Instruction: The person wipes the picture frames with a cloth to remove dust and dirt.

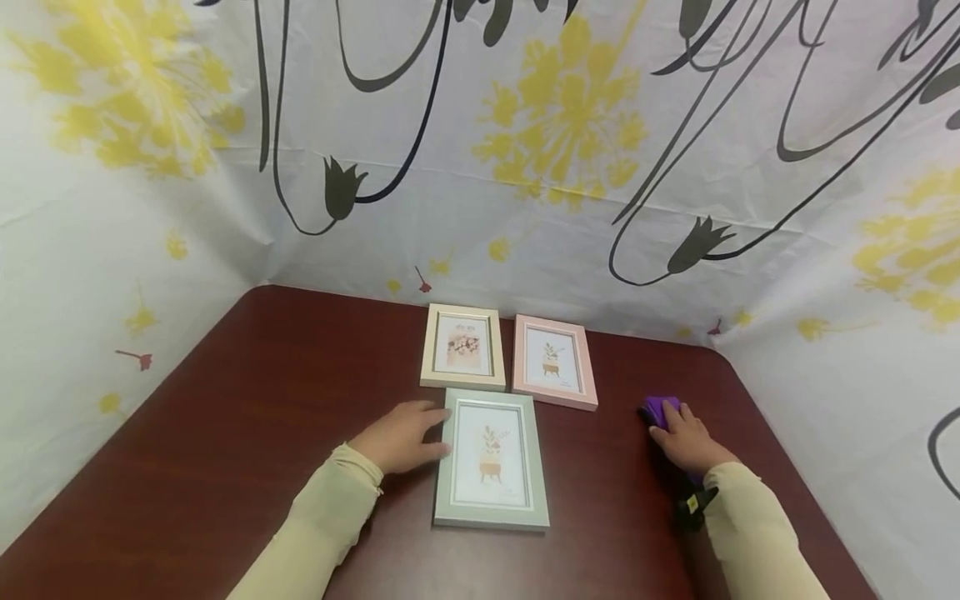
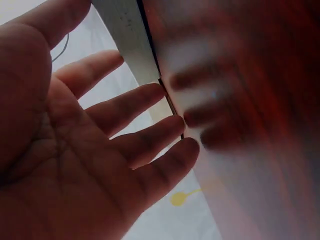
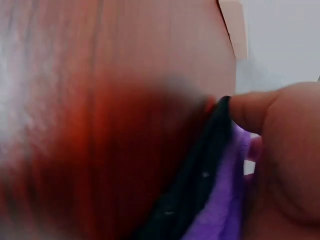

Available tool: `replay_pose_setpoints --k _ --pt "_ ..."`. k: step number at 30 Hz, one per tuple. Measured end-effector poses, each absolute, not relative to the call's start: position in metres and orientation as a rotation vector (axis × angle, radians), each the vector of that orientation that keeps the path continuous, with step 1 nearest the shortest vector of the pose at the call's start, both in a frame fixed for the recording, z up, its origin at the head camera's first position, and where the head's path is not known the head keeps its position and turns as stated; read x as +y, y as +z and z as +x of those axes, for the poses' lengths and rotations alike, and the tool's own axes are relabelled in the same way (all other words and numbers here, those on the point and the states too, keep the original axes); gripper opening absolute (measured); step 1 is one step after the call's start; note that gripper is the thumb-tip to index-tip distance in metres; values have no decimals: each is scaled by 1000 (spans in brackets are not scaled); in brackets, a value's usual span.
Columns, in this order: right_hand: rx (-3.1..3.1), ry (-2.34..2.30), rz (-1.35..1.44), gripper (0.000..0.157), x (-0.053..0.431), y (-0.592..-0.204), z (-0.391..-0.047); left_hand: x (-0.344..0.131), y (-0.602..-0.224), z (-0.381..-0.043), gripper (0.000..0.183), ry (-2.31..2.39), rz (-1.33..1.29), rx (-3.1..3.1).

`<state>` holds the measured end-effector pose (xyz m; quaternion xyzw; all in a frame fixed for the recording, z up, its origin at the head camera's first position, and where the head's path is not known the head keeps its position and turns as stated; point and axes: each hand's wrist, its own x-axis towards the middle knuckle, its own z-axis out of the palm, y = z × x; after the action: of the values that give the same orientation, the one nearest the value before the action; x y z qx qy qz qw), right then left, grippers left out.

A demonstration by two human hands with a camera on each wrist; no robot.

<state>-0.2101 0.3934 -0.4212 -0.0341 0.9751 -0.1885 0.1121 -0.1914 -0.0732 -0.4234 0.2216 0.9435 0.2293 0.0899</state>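
Observation:
In the head view, my left hand [image 1: 401,435] is at the left edge of a pale green picture frame [image 1: 491,515], fingers loosely extended and spread, thumb and a fingertip right at its border. The left wrist view shows the fingers [image 2: 150,142] low over the tabletop beside the frame's side. At the right, my right hand [image 1: 688,440] grips a folded purple cloth [image 1: 660,407] with a dark, black-looking piece [image 3: 200,172] along it. The thumb lies at the tip of the dark piece, other fingers partly hidden behind the cloth.
Behind the green frame lie a cream picture frame [image 1: 426,354] and a pink picture frame [image 1: 591,375], side by side. All sit on a dark red-brown table [image 1: 300,367]. A white floral-patterned sheet [image 1: 450,242] surrounds the table's back and sides.

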Motion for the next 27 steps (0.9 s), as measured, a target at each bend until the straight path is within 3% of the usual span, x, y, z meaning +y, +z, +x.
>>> replay_pose_setpoints --k 9,18,27 --pt "2968 -731 -5 65 411 -440 -208 -72 -415 -186 72 663 570 2681" --pt "3045 -589 -191 67 407 -447 -208 -74 -419 -183 70 676 552 2681" --pt "3186 -577 -278 40 394 -438 -206 -71 -418 -184 69 682 542 2675"
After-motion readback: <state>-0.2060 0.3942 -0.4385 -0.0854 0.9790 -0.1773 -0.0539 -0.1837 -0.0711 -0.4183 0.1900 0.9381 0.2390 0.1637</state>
